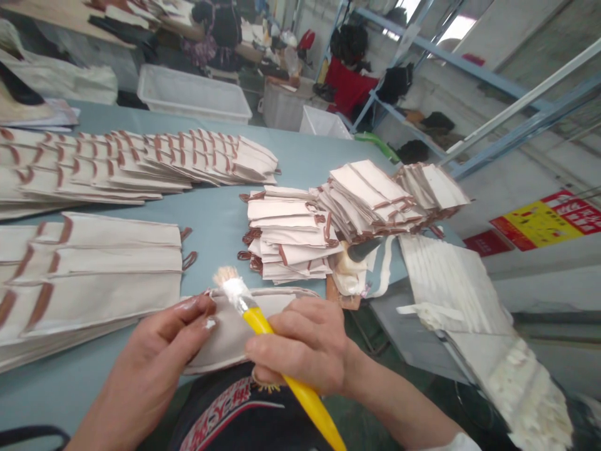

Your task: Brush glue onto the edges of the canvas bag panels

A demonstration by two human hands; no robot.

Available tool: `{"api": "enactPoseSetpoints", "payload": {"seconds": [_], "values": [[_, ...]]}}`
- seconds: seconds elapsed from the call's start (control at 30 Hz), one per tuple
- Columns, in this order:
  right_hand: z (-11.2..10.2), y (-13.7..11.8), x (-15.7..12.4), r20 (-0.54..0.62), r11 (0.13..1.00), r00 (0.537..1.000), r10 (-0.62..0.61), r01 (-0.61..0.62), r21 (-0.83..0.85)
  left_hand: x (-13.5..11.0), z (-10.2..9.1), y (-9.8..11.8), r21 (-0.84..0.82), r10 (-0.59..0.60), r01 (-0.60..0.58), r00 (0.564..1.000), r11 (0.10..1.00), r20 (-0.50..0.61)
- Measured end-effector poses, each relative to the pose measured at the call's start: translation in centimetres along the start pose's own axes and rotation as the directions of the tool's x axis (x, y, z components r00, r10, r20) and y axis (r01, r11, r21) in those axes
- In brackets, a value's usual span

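Note:
My right hand [312, 344] is closed around the yellow handle of a paintbrush [257, 321], whose bristles and metal collar carry a white paste. My left hand [164, 344] pinches the left end of a beige fabric piece [225, 332] with a stitched rim, at the table's near edge. White smears show on the left fingertips. The brush tip is just above the far rim of the piece, close to the left fingers; whether it touches is unclear. My right hand partly covers the piece's right side.
Overlapping beige pieces with brown strips [122, 275] lie at left, with another row [141, 156] behind. Stacked beige pieces with brown loops [291, 235] stand on the blue-green table [211, 219]. A glue-smeared container [350, 272] sits at the right edge, beside a paste-covered board [469, 294].

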State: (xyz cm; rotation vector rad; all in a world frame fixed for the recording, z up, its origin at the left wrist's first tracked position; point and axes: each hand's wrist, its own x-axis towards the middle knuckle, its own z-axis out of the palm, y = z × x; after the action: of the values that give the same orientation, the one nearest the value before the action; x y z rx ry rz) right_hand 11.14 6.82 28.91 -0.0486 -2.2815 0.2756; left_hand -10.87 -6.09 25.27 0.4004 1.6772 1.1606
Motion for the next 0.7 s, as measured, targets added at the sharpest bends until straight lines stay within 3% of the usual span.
{"api": "enactPoseSetpoints", "payload": {"seconds": [0.17,0.27,0.33,0.4,0.47,0.57,0.7], "values": [[1.7,0.5,0.4,-0.107,0.999,0.994,-0.031,0.033,0.024,-0.4,0.0,-0.2,0.05,0.116,-0.116,0.993,0.992,0.004],[1.6,0.7,1.4,-0.288,0.986,0.952,0.107,-0.065,0.153,-0.7,0.1,-0.1,-0.071,0.003,0.0,0.999,0.997,0.041],[1.0,0.5,1.8,-0.376,0.969,0.906,0.193,-0.117,0.216,-0.8,0.1,0.1,-0.188,-0.085,0.082,0.996,0.979,-0.007],[0.4,0.2,1.9,-0.351,0.971,0.921,0.171,-0.098,0.218,-0.9,0.2,0.2,-0.243,-0.129,0.112,0.99,0.963,-0.057],[0.2,0.1,1.7,-0.229,0.986,0.971,0.073,-0.036,0.161,-1.0,0.3,0.4,-0.227,-0.124,0.11,0.991,0.968,-0.051],[0.6,0.5,1.2,-0.092,0.995,0.995,-0.034,0.043,0.088,-1.0,0.2,0.3,-0.137,-0.074,0.071,0.997,0.988,-0.017],[1.1,1.1,1.5,-0.136,0.992,0.991,0.009,0.008,0.126,-1.0,-0.1,0.0,-0.065,-0.076,0.076,0.997,0.995,0.007]]}}
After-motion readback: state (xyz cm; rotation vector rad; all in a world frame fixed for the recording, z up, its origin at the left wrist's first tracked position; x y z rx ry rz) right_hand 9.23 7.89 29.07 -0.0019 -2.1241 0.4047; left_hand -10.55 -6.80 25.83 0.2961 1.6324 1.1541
